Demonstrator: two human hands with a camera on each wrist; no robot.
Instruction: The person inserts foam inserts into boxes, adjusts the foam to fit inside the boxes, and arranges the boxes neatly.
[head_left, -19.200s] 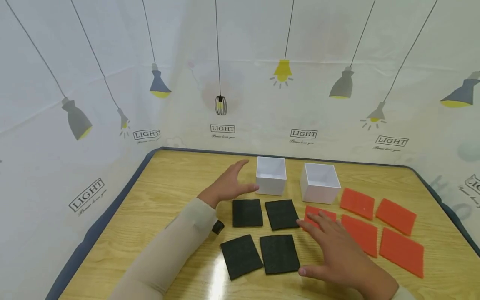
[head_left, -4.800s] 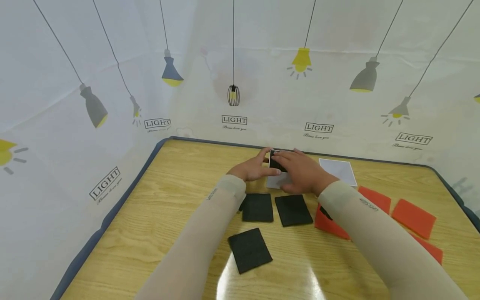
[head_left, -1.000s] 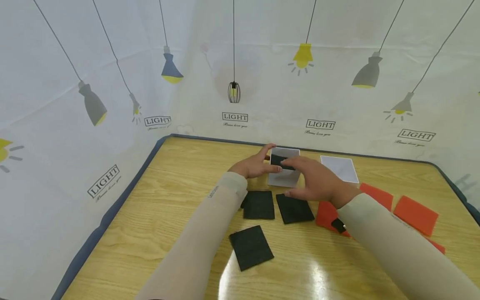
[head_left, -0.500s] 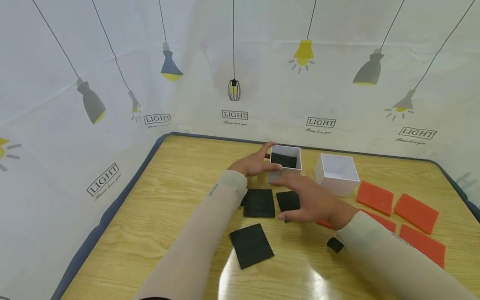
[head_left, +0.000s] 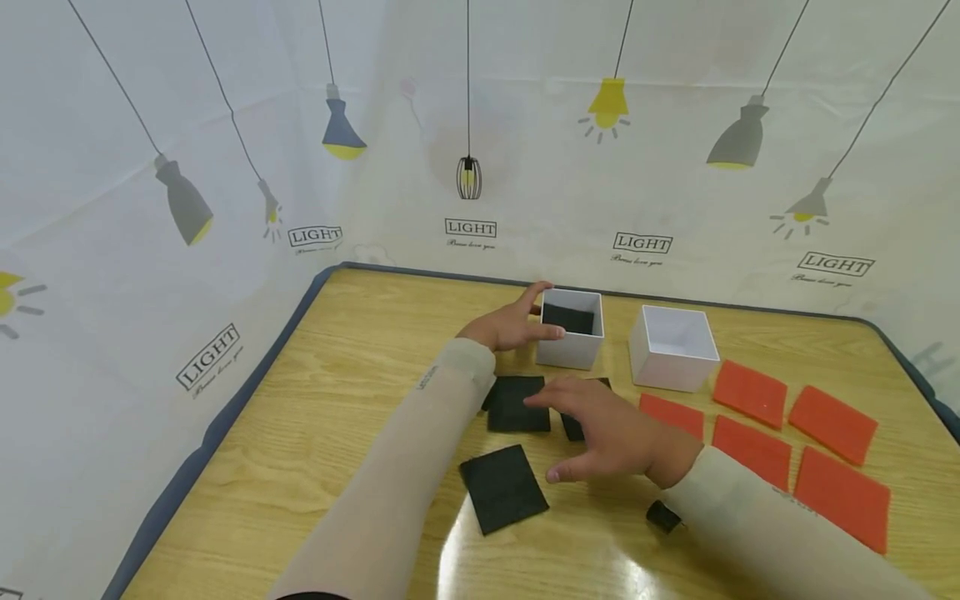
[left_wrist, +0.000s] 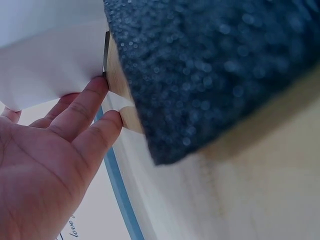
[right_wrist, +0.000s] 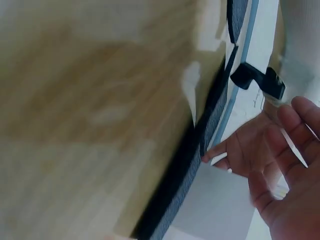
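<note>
My left hand holds the left white box by its side, thumb at the front rim and index finger reaching to the back corner. Inside that box a black foam square leans tilted. My right hand hovers over the black squares with thumb and fingers spread, holding nothing. It partly hides one black foam square. Left of its fingertips lies a second black square, and nearer the front a third black square. In the left wrist view, my left fingers touch the white box wall.
A second white box with nothing inside stands to the right. Several red foam squares lie flat on the right of the wooden table. A curtain printed with lamps hangs behind the table's far edge.
My right hand has drawn back from the left box toward the black squares, fingers spread. My left hand stays on the box. Since the oldest frame, one black square has moved into that box.
</note>
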